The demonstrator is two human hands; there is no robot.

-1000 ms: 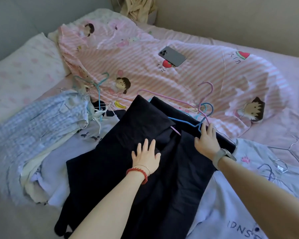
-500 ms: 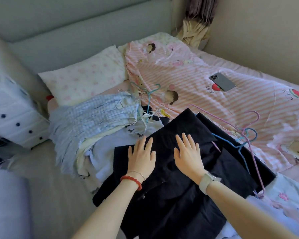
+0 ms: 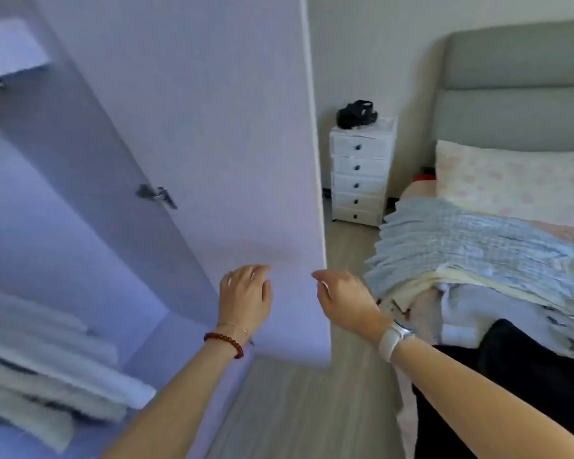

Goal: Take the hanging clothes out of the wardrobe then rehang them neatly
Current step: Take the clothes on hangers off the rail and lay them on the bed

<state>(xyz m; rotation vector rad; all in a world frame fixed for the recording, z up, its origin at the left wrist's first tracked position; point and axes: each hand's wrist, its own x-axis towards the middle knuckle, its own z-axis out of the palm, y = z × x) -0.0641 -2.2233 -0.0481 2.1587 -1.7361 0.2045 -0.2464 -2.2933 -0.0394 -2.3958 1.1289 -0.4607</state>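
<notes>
The view faces an open white wardrobe door (image 3: 232, 134) with a metal handle (image 3: 156, 195). My left hand (image 3: 244, 296), with a red bead bracelet, hovers in front of the door's lower part, fingers loosely curled and holding nothing. My right hand (image 3: 343, 299), with a white watch on the wrist, hangs near the door's edge, also holding nothing. On the bed at the right lies a pile of clothes: a light blue checked garment (image 3: 471, 246) on top, white ones beneath, and a black garment (image 3: 524, 369) in front. The wardrobe's inside (image 3: 30, 226) is at the left.
Folded pale linens (image 3: 47, 376) are stacked on a wardrobe shelf at lower left. A white chest of drawers (image 3: 360, 173) with a black object on top stands by the wall. A grey headboard (image 3: 517, 87) and a floral pillow (image 3: 511, 183) are at the right. Wooden floor (image 3: 312, 409) runs between wardrobe and bed.
The view has swung left from the bed to the wardrobe. Both hands have lifted off the black garment and now hang free in front of the door.
</notes>
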